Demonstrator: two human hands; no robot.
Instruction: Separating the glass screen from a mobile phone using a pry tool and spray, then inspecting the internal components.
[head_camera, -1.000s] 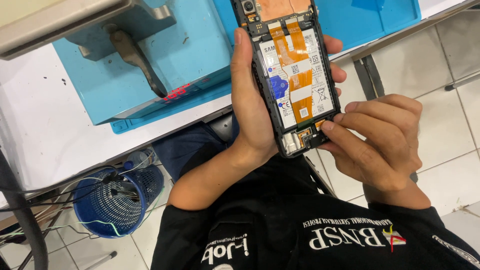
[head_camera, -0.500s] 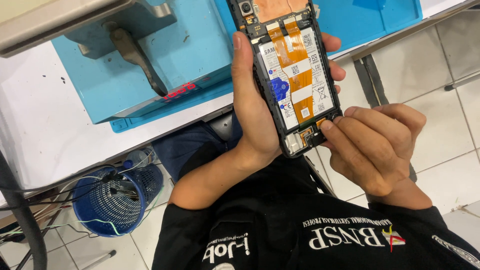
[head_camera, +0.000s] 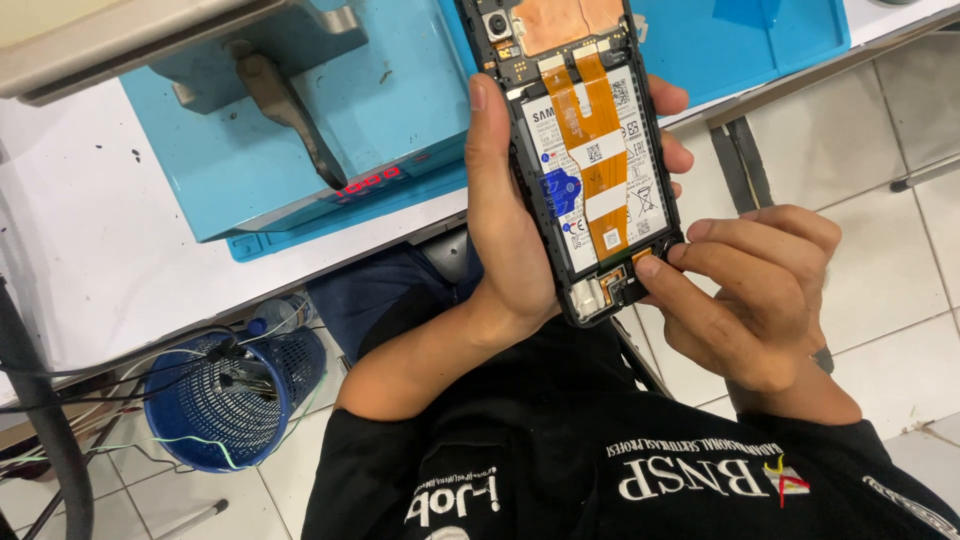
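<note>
You're holding the opened phone upright over the worktop's front edge, w/ your left hand wrapping tight round its left side. Your right hand is curling narrow, fingertips pressing the phone's bottom right corner.

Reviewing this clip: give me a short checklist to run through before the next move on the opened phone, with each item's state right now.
1. Left hand grips the opened phone firmly, thumb along one edge, fingers round the other: ok.
2. Phone's open back faces the camera, battery and orange flex cables exposed: ok.
3. Right hand fingertips are at the phone's lower corner, by the bottom board: ok.
4. Whether the fingertips pinch a part or tool: cannot tell.
5. Phone supported by the white table: not ok, it is held above the lap and tiled floor.
6. Flex cables lie flat, untorn: ok.
</note>
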